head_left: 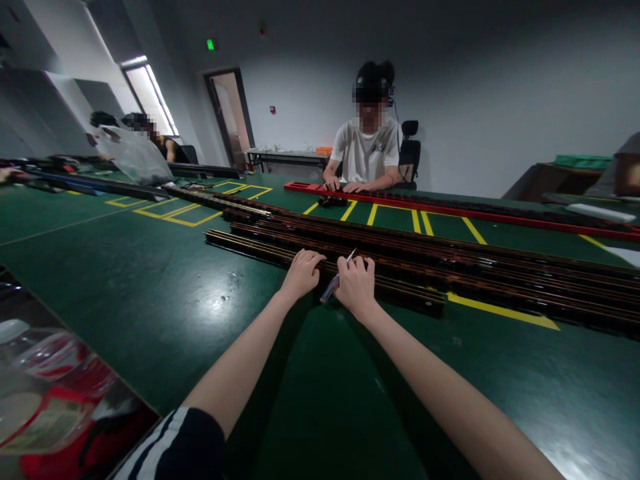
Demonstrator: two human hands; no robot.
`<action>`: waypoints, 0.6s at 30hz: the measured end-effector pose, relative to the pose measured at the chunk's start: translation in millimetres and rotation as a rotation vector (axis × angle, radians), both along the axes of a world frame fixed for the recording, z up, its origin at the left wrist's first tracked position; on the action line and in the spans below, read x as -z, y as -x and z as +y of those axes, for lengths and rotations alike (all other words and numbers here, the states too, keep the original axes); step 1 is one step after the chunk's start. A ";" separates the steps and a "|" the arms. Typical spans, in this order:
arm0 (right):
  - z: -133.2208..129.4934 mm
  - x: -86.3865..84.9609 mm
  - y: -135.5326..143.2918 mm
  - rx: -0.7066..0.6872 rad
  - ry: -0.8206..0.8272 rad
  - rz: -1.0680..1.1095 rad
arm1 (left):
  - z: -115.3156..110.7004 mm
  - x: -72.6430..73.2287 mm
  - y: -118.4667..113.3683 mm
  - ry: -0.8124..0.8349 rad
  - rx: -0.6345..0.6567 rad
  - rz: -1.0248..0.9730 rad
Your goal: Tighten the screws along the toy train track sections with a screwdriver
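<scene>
A long dark metal rail (250, 247) with gold-coloured edges lies across the green table in front of me. My left hand (301, 275) is closed over the rail's near side, with its fingers curled on top. Just to the right, my right hand (357, 287) rests against the same rail and grips a slim screwdriver (329, 291). Its clear purplish handle points down toward me, and its thin metal tip sticks up past my fingers. My fingers hide the middle of the tool and part of the rail.
Several more dark rails (500, 273) lie just beyond. Across the green table (165, 280), a co-worker (367, 153) sits behind a long red rail (450, 208). Yellow tape (500, 311) marks the tabletop. Bottles (55, 360) stand at lower left, beyond the table edge; a plastic bag (135, 157) is at far left.
</scene>
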State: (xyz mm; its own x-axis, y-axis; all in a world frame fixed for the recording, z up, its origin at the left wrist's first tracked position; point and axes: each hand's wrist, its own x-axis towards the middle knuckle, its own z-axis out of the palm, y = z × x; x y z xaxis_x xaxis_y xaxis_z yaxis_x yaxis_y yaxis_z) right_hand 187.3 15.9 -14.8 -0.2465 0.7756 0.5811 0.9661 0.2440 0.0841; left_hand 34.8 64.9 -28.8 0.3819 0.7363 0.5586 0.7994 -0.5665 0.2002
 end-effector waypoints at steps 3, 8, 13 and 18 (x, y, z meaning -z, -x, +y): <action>0.4 -0.1 -1.7 -0.011 0.000 -0.015 | 1.0 0.2 0.5 -0.018 -0.030 -0.008; 0.8 -0.5 -4.8 -0.031 0.022 -0.025 | 2.1 1.8 0.7 -0.025 -0.087 0.002; 1.1 -0.8 -4.5 -0.049 0.047 0.001 | 2.6 2.4 1.5 -0.027 -0.092 0.006; 1.4 -0.2 -3.4 -0.033 0.037 0.008 | 1.8 1.3 1.2 -0.023 -0.098 0.012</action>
State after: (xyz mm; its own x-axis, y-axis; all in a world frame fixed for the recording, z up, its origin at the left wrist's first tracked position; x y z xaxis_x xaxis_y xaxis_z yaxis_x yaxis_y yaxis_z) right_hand 190.7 17.2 -14.6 -0.2677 0.7882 0.5541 0.9581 0.2786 0.0665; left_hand 33.6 66.7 -30.1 0.3155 0.7576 0.5713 0.8535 -0.4897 0.1781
